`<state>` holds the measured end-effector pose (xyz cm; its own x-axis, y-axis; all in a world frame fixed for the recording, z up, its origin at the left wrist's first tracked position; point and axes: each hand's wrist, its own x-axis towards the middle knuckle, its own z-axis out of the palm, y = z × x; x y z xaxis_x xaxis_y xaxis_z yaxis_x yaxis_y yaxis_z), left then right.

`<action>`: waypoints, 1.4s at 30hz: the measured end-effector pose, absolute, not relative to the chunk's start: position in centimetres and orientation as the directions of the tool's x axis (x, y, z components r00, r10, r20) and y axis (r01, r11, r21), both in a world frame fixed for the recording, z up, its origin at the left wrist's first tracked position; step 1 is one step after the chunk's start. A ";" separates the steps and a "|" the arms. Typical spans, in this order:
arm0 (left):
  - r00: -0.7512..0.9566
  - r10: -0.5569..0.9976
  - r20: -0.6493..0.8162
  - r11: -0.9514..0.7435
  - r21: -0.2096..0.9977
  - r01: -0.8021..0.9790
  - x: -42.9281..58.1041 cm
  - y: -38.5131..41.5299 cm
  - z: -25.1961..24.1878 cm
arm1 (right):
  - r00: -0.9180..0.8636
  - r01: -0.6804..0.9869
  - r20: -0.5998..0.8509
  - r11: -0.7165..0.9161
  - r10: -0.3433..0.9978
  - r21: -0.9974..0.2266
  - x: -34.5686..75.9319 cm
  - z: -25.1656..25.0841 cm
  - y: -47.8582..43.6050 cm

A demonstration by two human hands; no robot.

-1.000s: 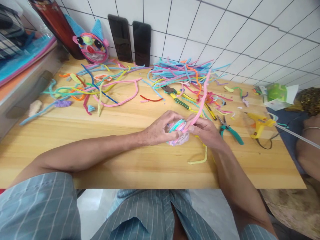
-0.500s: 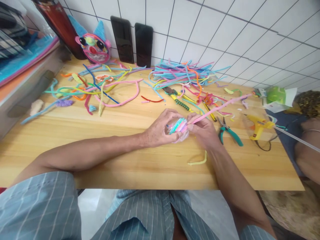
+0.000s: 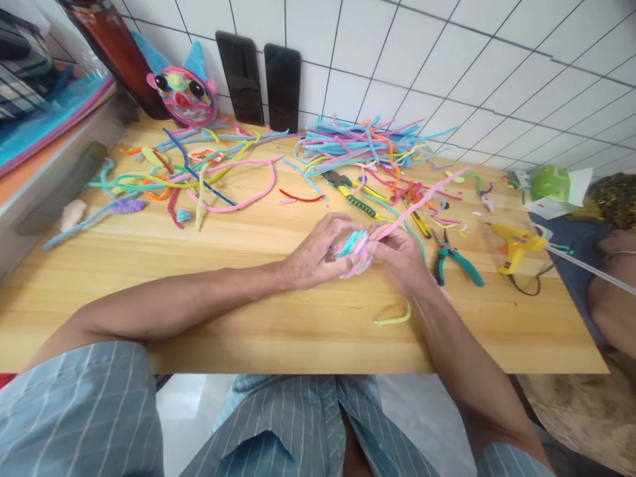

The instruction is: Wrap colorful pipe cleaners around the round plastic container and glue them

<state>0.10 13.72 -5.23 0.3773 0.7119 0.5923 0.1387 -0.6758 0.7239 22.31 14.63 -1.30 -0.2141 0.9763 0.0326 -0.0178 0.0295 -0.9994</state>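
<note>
My left hand [image 3: 315, 255] is closed around a small round craft piece [image 3: 352, 250] wound with pink, green and blue pipe cleaners, held just above the wooden table [image 3: 238, 311]. My right hand [image 3: 400, 255] pinches a long pink pipe cleaner [image 3: 422, 202] where it meets that piece. The free end of the pink pipe cleaner runs up and to the right over the clutter.
Loose pipe cleaners in many colours [image 3: 358, 142] cover the far half of the table. Green-handled pliers [image 3: 454, 260], a yellow glue gun [image 3: 517, 246], a yellow-handled tool [image 3: 355, 199] and a short yellow piece [image 3: 395, 318] lie to the right. A clown face [image 3: 183, 93] and two phones [image 3: 261, 76] lean on the tiled wall. Another person [image 3: 613, 278] sits at right.
The free end of the pink pipe cleaner swung from pointing up toward the wall down to the right. Both hands stayed on the round piece, shifting slightly.
</note>
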 end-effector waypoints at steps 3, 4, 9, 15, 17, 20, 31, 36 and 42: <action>0.413 0.715 0.564 -0.658 0.742 0.127 -0.2 14.0 -4.9 | -0.216 -0.034 0.034 0.028 0.976 -0.999 22.3 -1.4 14.7; 0.421 0.717 0.555 -0.654 0.745 0.132 -0.2 14.1 -4.8 | -0.217 -0.036 0.037 0.030 0.975 -0.999 22.4 -1.4 14.7; 0.440 0.737 0.512 -0.626 0.762 0.162 -0.2 14.0 -4.0 | -0.213 -0.023 0.049 0.045 0.976 -0.999 22.4 -1.6 14.8; 0.438 0.802 0.405 -0.535 0.814 0.227 0.0 13.4 -2.5 | -0.239 0.006 0.062 0.065 0.969 -0.998 22.4 -1.6 14.7; 0.442 0.822 0.359 -0.493 0.837 0.238 -0.1 13.2 -2.0 | -0.239 0.008 0.070 0.074 0.968 -0.997 22.3 -1.5 14.6; 0.449 0.831 0.327 -0.464 0.854 0.237 -0.2 13.1 -1.6 | -0.254 0.023 0.077 0.086 0.964 -0.996 22.3 -1.4 14.4; 0.389 0.771 0.503 -0.611 0.757 0.232 0.0 13.6 -3.9 | -0.232 -0.099 0.002 -0.021 0.973 -0.995 22.3 -1.6 14.7; 0.384 0.697 0.605 -0.708 0.665 0.238 0.1 13.9 -4.6 | -0.205 -0.075 0.027 0.011 0.978 -0.997 22.2 -1.7 14.6; 0.407 0.690 0.599 -0.713 0.657 0.243 0.1 13.7 -4.7 | -0.176 -0.055 0.043 0.034 0.984 -0.998 21.9 -1.6 14.5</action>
<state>0.13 13.73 -4.71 0.4067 0.6901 0.5986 0.2431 -0.7134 0.6572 21.89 14.55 -1.65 -0.1756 0.9835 0.0430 -0.0546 0.0339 -0.9979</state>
